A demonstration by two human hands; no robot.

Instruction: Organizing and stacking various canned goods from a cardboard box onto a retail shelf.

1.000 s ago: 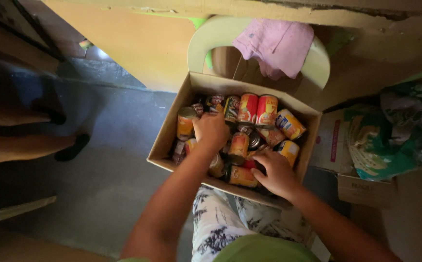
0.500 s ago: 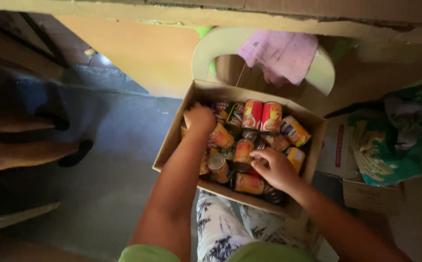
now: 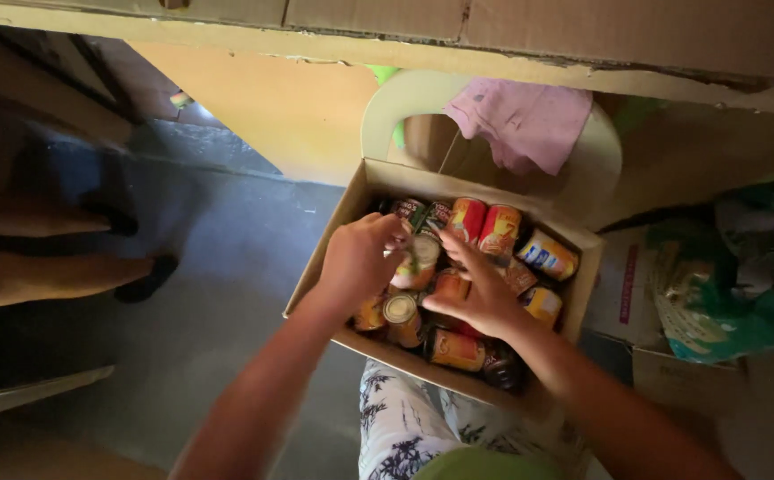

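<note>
Left hand (image 3: 357, 260) has moved up the box since a second ago and now closes on a can (image 3: 415, 260) near the far rows; right hand (image 3: 480, 289) has slid inward, fingers spread flat on the cans beside it, gripping nothing. So we're sorting cans inside the cardboard box (image 3: 333, 238) on our lap. Cans: smooth metal cylinders, glossy labels; box matte, creased.

A cardboard box (image 3: 342, 222) full of tin cans rests on the person's lap. The left hand (image 3: 357, 260) is curled around a can (image 3: 415, 264) near the box's middle. Just beside it the right hand (image 3: 480, 289) lies flat, fingers spread over other cans. Behind the box, a pink cloth (image 3: 520, 124) hangs on a pale chair (image 3: 387, 111).
</note>
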